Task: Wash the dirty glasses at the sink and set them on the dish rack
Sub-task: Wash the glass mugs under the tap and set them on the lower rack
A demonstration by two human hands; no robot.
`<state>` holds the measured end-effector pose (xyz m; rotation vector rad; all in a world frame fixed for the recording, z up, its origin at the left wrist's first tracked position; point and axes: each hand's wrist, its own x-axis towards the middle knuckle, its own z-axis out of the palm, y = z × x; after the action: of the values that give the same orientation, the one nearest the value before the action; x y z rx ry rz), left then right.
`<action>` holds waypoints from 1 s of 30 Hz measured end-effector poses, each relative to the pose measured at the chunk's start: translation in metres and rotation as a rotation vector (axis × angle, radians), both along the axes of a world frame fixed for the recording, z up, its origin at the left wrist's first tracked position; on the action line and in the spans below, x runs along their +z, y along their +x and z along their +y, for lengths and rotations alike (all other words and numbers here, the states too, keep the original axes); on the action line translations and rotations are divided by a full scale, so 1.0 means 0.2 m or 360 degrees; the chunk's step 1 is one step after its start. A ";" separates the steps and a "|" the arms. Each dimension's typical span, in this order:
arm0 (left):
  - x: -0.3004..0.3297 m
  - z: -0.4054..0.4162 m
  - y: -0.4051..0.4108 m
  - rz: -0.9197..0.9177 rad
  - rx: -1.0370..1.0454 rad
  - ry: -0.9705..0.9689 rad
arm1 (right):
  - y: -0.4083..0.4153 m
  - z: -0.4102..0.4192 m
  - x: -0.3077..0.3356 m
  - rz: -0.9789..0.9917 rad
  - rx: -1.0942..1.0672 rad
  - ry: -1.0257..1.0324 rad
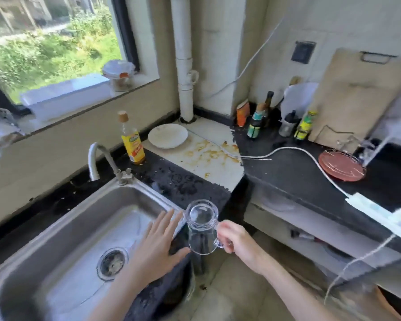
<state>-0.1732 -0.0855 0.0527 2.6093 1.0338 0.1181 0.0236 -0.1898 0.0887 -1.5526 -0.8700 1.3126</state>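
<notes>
A clear glass mug with a handle hangs upside down in the air just right of the steel sink, its base pointing up. My right hand grips the mug by its handle. My left hand is spread flat with straight fingers over the sink's right rim, its thumb close to the mug's mouth. The tap stands behind the basin with no water running. I see no dish rack that I can name with certainty.
A yellow bottle and a dirty white plate stand behind the sink by a stained white tile. Several sauce bottles, a cutting board, a red round trivet and a white cable with power strip occupy the right counter.
</notes>
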 end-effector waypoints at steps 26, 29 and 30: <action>-0.05 -1.86 2.53 0.0048 -0.1506 -0.0040 | 1.78 -2.69 -0.18 -0.0126 -0.1764 -0.0223; -0.13 -1.92 2.83 -0.0017 -0.1558 -0.0030 | 2.05 -2.76 -0.20 -0.0095 -0.1848 -0.0174; -0.15 -1.94 2.94 -0.0064 -0.1577 -0.0030 | 2.15 -2.78 -0.20 -0.0095 -0.1864 -0.0155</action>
<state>0.4152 -0.4726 0.0224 2.7570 -0.3364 -0.0785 0.4528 -0.7448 0.0477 -1.7235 0.1515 0.4402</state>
